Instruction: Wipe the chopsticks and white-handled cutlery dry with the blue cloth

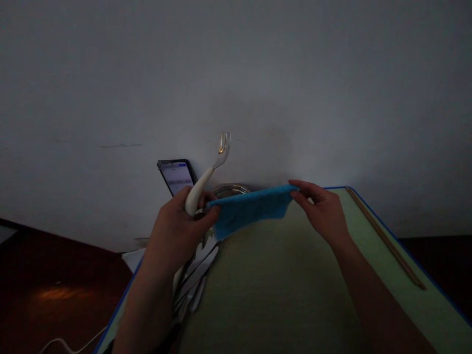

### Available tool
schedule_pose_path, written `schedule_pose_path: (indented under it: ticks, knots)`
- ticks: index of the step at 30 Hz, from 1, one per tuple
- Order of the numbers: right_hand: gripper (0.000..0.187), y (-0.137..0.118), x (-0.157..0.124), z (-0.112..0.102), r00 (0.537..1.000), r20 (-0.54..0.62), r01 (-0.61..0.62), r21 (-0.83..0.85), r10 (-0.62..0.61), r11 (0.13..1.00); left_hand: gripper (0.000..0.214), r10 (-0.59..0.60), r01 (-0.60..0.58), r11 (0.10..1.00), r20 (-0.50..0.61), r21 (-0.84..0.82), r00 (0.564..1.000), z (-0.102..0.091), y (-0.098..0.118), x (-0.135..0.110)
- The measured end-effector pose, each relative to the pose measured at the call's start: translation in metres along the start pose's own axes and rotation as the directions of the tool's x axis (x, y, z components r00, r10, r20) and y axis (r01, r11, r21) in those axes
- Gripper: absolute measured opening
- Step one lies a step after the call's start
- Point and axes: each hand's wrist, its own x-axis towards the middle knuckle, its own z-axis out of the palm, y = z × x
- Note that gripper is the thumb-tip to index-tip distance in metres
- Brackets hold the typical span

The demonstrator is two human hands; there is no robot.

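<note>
My left hand point(177, 231) is closed round the white handle of a fork point(208, 178), whose metal tines point up toward the wall. The same hand pinches the left end of a blue cloth point(250, 209). My right hand point(319, 209) pinches the cloth's right end, so the cloth hangs stretched between both hands above the green table point(280, 295). Under my left hand lies a pile of several pieces of cutlery point(197, 275) with white handles.
A lit phone point(177, 177) leans against the white wall at the table's back left. A round metal dish point(230, 190) sits behind the cloth. A pair of chopsticks point(385, 238) lies along the right edge. A white cable point(62, 344) trails on the dark floor at left.
</note>
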Motion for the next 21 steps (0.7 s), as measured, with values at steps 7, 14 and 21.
schedule_pose_path:
  ticks: [7, 14, 21]
  knots:
    - [0.012, -0.005, 0.001, -0.001, 0.992, 0.127, 0.009, 0.132, -0.025, 0.991, 0.016, -0.007, 0.007, 1.000, 0.057, 0.014, 0.998, 0.002, -0.002, 0.002]
    - [0.031, -0.012, -0.004, -0.008, 0.789, 0.550, -0.451, 0.214, 0.275, 0.866, 0.018, 0.007, -0.009, 1.000, 0.125, 0.016, 0.992, 0.010, -0.010, 0.005]
    - [0.024, -0.008, 0.000, -0.006, 0.721, 0.543, -0.669, 0.383, 0.430, 0.638, 0.021, 0.014, -0.028, 0.998, 0.252, 0.053, 0.968, 0.014, -0.017, 0.005]
